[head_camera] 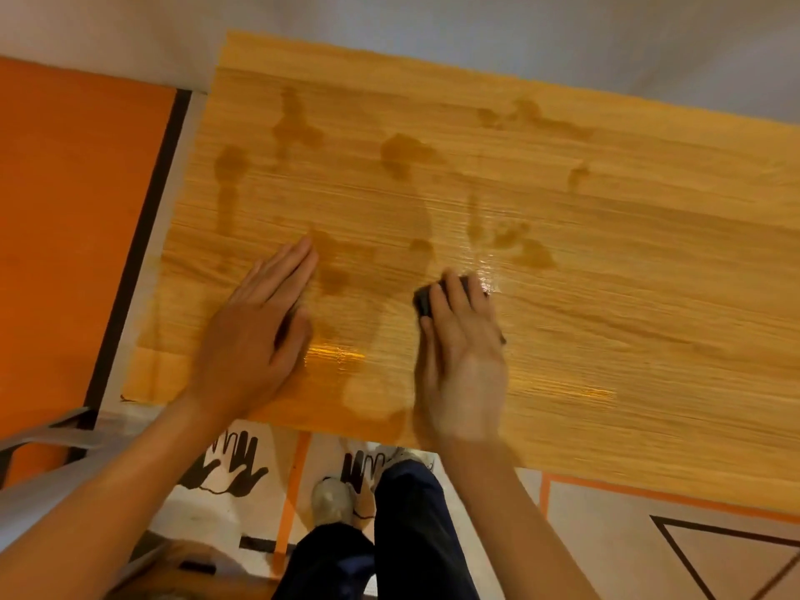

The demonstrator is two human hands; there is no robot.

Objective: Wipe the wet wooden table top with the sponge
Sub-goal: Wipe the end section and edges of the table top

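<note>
The wooden table top (pixel 606 296) fills the middle of the view, with dark wet patches and smears (pixel 402 155) across its left and centre. My right hand (pixel 463 352) presses a dark sponge (pixel 424 298) flat onto the wood near the front edge; only the sponge's left end shows beyond my fingers. My left hand (pixel 259 335) lies flat on the table, palm down with fingers together, holding nothing. A glossy wet streak (pixel 335 352) shines between my two hands.
A grey wall (pixel 519 28) runs behind the table. An orange panel with a black and grey border (pixel 78 210) stands at the left. Below the table's front edge are my legs and shoes (pixel 333 500) on a floor with black hand prints and orange lines.
</note>
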